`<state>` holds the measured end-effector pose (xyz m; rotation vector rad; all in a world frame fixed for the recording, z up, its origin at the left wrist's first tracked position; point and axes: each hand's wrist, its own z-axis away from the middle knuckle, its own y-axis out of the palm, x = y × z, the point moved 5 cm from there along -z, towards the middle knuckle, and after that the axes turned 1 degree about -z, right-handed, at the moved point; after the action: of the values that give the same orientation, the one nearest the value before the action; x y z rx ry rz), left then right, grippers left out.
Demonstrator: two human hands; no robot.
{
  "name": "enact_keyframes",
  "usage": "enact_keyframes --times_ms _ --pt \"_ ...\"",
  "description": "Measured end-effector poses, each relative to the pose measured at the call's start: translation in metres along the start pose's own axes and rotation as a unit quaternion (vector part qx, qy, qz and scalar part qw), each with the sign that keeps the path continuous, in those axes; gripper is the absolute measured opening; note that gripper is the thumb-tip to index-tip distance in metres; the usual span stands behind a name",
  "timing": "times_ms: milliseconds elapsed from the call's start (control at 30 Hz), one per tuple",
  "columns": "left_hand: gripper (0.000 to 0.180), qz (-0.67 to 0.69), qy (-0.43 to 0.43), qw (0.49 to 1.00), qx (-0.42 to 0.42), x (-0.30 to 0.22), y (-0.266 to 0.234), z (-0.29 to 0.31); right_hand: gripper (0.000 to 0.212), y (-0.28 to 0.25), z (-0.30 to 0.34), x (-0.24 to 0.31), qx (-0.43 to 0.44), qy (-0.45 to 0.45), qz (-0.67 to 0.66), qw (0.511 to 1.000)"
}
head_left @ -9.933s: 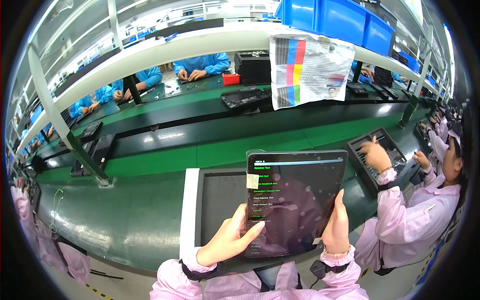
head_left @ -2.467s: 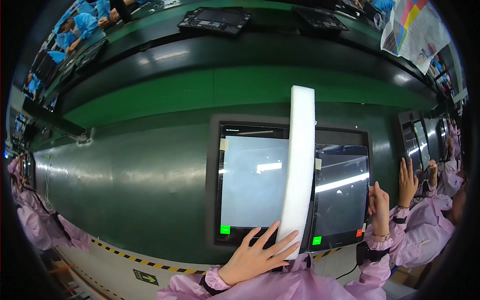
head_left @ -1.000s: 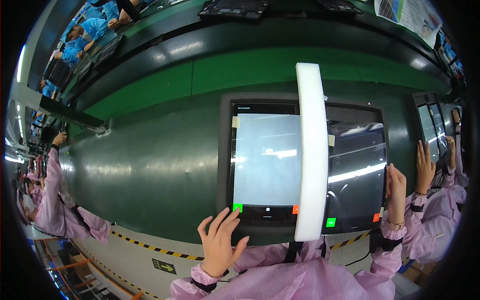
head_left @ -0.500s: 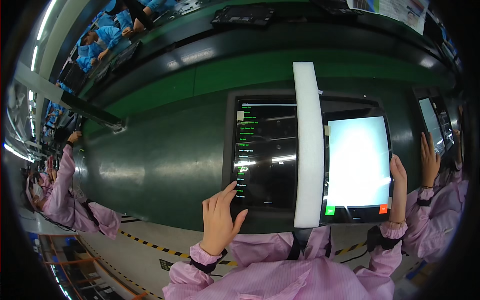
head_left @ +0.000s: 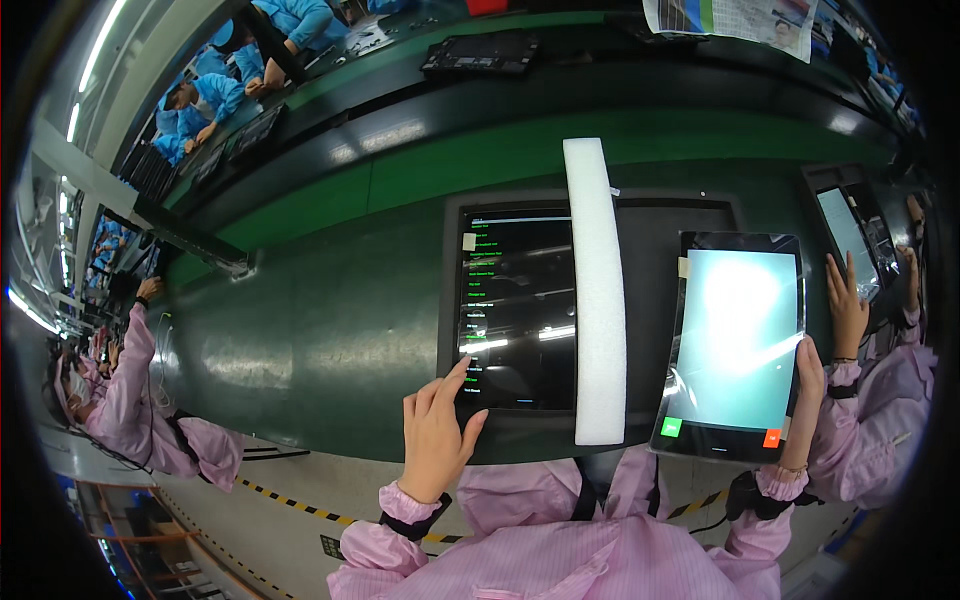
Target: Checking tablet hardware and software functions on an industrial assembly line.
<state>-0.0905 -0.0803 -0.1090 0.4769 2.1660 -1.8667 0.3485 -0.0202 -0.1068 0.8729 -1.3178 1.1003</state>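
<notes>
My left hand [head_left: 437,430] has its fingers stretched, the index fingertip at the left side of a dark tablet [head_left: 525,310] that shows a list of green and white lines. That tablet lies in a dark foam tray [head_left: 448,300]. My right hand [head_left: 806,400] grips the right edge of a second tablet [head_left: 745,340], whose screen glows white with a green and a red square at the bottom. This tablet is tilted and raised partly off the tray's right half. Between the two tablets a long white foam bar [head_left: 597,300] lies across the tray.
A green-topped bench [head_left: 290,320] stretches left. At right, a co-worker's hand [head_left: 848,312] touches another tablet [head_left: 850,240]. A co-worker in pink [head_left: 125,400] sits at the left end. Beyond the dark rail lie a device [head_left: 480,54] and a printed sheet [head_left: 740,22].
The bright tablet has come up out of the tray's right half and tilted, moving right with my right hand. My left index finger stays at the list screen. The view has shifted slightly.
</notes>
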Motion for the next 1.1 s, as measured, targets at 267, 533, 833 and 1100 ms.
enact_keyframes --times_ms 267,533,833,1100 --pt "0.053 -0.001 0.000 1.000 -0.008 -0.009 0.001 -0.002 0.022 0.010 0.015 0.007 -0.019 -0.006 -0.054 0.998" --pt "0.070 0.746 -0.008 0.615 0.256 -0.114 0.037 0.024 0.027 0.062 0.038 0.031 -0.062 -0.005 -0.187 0.980" --pt "0.059 0.857 -0.149 0.391 0.301 -0.093 0.040 0.015 0.037 0.094 0.067 0.088 0.099 -0.153 -0.251 0.951" --pt "0.052 0.926 -0.112 0.200 0.301 -0.092 0.061 0.023 0.039 0.101 0.044 0.144 0.054 -0.271 -0.310 0.910"
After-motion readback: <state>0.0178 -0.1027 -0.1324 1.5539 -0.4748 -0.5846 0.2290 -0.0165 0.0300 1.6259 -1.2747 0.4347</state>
